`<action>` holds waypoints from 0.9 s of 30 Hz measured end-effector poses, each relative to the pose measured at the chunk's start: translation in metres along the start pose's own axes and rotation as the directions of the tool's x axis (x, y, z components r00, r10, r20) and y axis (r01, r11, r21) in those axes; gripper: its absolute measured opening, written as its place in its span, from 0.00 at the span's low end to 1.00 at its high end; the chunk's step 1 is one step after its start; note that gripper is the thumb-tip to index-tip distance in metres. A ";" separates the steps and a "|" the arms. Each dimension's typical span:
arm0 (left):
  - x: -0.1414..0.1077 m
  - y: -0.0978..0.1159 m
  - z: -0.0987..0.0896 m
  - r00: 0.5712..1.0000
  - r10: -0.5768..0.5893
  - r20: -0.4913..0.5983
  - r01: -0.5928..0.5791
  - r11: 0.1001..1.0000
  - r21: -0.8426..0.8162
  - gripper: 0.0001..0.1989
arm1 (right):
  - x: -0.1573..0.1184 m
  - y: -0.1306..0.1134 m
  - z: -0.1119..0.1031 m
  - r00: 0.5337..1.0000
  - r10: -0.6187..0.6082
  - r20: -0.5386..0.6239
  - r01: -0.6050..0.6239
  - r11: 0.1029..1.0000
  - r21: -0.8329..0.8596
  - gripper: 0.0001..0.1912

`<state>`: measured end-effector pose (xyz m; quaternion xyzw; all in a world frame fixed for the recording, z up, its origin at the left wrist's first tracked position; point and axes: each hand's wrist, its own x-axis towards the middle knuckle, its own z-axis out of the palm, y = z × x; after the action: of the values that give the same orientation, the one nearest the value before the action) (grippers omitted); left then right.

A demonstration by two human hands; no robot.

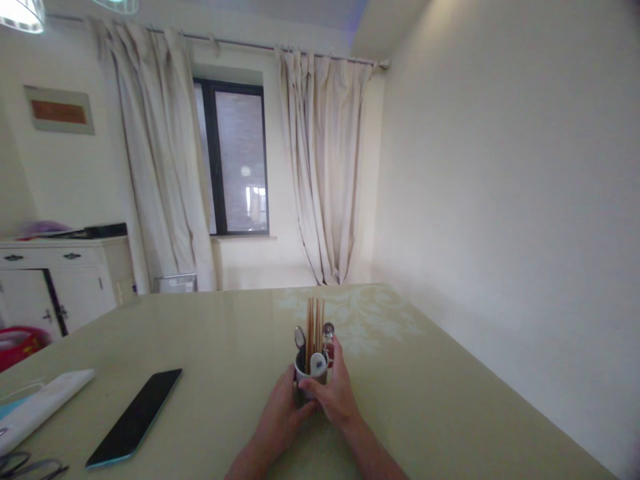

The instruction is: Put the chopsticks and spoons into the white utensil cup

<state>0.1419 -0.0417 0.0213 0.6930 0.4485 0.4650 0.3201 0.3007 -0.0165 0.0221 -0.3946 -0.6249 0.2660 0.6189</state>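
Note:
A small utensil holder (303, 379) stands upright on the table, near its middle. Several wooden chopsticks (315, 327) rise from it, with a metal spoon (299, 337) leaning left and another rounded metal spoon (329, 330) on the right. A white spoon (318, 364) with a small dark mark sits at the front. My left hand (285, 403) wraps the holder's left side. Round its right side and front curls my right hand (336, 390), thumb across the front and a finger raised by the right-hand spoon. My hands hide most of the holder's lower part.
On the table (210, 347) a black flat device (137, 417) lies to the left, beside a white object (47, 407) and dark cables (30, 467). A wall (525, 220) borders the table's right edge. A white cabinet (75, 273) and red object (20, 343) are beyond the left edge.

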 end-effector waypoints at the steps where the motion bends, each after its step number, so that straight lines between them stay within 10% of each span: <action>1: 0.000 0.000 0.001 1.000 0.000 0.003 0.000 1.000 -0.001 0.32 | -0.001 -0.002 0.001 1.000 0.005 0.017 -0.005 1.000 0.008 0.55; 18: -0.002 -0.011 0.006 0.996 -0.086 0.028 0.080 0.982 0.171 0.49 | 0.029 0.010 -0.036 0.943 0.002 -0.334 -0.065 0.982 -0.178 0.44; 27: -0.003 -0.015 0.006 0.999 -0.039 0.027 0.033 0.981 0.192 0.45 | 0.046 0.032 -0.076 0.788 0.009 -0.616 -0.238 0.927 -0.291 0.48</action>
<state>0.1420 -0.0383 0.0052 0.7193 0.4987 0.4033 0.2670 0.3844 0.0272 0.0289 -0.6036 -0.4044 0.0501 0.6853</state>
